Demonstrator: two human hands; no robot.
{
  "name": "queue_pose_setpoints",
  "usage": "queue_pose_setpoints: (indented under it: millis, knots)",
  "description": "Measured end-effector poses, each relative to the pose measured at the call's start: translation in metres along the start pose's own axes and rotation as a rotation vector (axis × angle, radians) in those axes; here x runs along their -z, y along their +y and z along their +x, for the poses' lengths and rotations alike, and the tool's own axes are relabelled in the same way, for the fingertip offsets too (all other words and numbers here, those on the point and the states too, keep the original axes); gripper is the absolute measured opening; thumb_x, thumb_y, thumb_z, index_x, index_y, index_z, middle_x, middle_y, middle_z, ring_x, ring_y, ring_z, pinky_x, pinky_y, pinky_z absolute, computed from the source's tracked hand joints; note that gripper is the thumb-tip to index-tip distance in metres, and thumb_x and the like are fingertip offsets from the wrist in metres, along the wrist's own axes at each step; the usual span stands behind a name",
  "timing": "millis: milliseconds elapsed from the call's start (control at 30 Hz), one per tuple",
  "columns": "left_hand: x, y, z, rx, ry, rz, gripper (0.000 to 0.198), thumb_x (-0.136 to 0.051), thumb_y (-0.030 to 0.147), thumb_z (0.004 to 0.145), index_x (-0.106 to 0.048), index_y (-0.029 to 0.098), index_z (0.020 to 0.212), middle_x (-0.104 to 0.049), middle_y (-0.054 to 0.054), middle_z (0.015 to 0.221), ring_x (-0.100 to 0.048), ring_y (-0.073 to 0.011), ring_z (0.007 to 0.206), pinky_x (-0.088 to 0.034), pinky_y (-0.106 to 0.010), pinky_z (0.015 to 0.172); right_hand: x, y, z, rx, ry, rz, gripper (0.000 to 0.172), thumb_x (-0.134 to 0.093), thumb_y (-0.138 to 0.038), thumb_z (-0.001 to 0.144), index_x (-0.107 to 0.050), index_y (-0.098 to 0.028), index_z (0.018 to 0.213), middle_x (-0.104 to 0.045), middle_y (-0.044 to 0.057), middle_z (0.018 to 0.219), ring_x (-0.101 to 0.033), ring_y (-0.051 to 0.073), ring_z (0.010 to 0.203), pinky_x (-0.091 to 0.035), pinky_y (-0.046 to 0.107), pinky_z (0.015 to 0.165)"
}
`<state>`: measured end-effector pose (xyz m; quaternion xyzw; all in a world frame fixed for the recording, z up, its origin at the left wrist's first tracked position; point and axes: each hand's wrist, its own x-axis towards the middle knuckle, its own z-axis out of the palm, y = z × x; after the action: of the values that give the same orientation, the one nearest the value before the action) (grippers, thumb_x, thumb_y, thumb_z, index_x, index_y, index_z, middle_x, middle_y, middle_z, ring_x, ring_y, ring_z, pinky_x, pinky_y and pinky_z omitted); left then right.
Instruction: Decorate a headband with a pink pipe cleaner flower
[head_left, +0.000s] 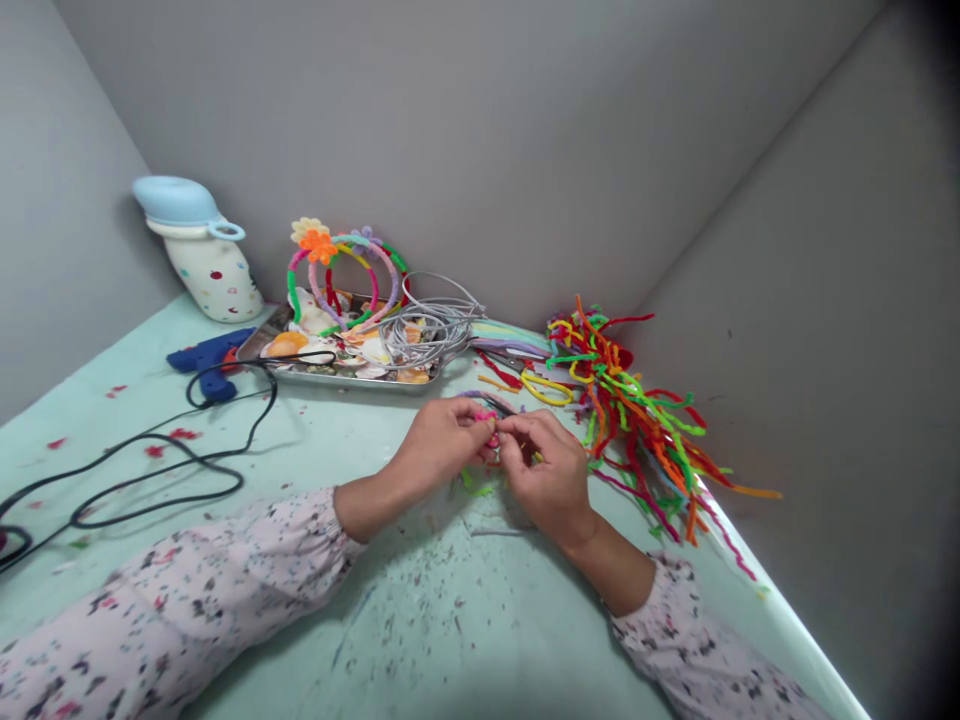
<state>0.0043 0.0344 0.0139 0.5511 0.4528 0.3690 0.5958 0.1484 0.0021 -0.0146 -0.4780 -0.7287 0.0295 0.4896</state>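
Note:
Near the middle of the table my two hands meet. My left hand [442, 440] is closed, pinching a small bright pink fuzzy piece [491, 428] that looks like bent pipe cleaner. My right hand [553, 475] is closed too, its thumb and forefinger pinched at the right side of the same piece. Much of the piece is hidden by the fingers. Just behind the fingertips lies a thin dark pointed thing [498, 405], its kind unclear. Scissors with yellow handles [547, 388] lie beyond my right hand. A grey strand [504, 532] rests on the table below the hands.
A metal tray [352, 380] holds shells, flower-trimmed hoops [345, 270] and coiled grey wire [435, 335]. Left of it are a blue glue gun [214, 360], its black cord [202, 460] and a white bottle [214, 270]. Colourful pipe cleaners [637, 420] heap along the right edge.

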Motion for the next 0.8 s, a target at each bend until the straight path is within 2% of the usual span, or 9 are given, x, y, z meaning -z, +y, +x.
queue_pose_setpoints:
  millis: [200,400,500,667,800]
  knots:
    - [-0.001,0.006,-0.002,0.077,-0.015,-0.116,0.005,-0.058,0.012,0.070,-0.061,0.013,0.074,-0.064,-0.002,0.067,-0.059,-0.0104,0.059,-0.050,-0.022,0.059,0.002,0.003,0.000,0.065,0.023,0.015,0.020,-0.052,-0.009,0.081,-0.066,-0.020,0.091,-0.064,0.005,0.085,-0.060,0.017,0.080,-0.051,0.030,0.068]
    - [0.000,0.007,-0.004,0.117,-0.029,-0.137,0.001,-0.059,0.014,0.071,-0.059,0.014,0.072,-0.064,-0.002,0.067,-0.060,-0.0103,0.059,-0.050,-0.022,0.059,0.004,0.002,-0.001,0.076,0.021,0.055,0.022,-0.052,-0.008,0.080,-0.065,-0.021,0.093,-0.063,0.005,0.087,-0.060,0.018,0.081,-0.050,0.030,0.067]
    - [0.000,0.008,-0.004,0.120,-0.034,-0.158,0.003,-0.059,0.014,0.072,-0.057,0.014,0.069,-0.064,-0.002,0.066,-0.058,-0.0088,0.055,-0.048,-0.021,0.057,0.003,0.002,-0.003,-0.017,0.010,0.107,0.017,-0.054,-0.011,0.080,-0.062,-0.021,0.092,-0.060,0.003,0.084,-0.057,0.016,0.074,-0.048,0.028,0.062]
    - [0.000,0.009,-0.004,0.094,-0.037,-0.157,0.003,-0.061,0.014,0.070,-0.058,0.014,0.070,-0.063,-0.001,0.063,-0.056,-0.0082,0.052,-0.046,-0.021,0.054,-0.002,0.009,-0.005,-0.288,-0.060,0.352,0.005,-0.055,-0.021,0.083,-0.054,-0.020,0.089,-0.055,0.000,0.078,-0.054,0.013,0.065,-0.045,0.025,0.058]
    - [0.000,0.008,-0.004,0.059,-0.048,-0.129,0.002,-0.061,0.014,0.070,-0.060,0.014,0.072,-0.061,0.000,0.060,-0.056,-0.0082,0.053,-0.047,-0.020,0.056,-0.005,0.012,-0.004,-0.400,-0.114,0.501,0.007,-0.056,-0.027,0.085,-0.053,-0.020,0.085,-0.054,-0.001,0.074,-0.053,0.012,0.063,-0.042,0.024,0.056]
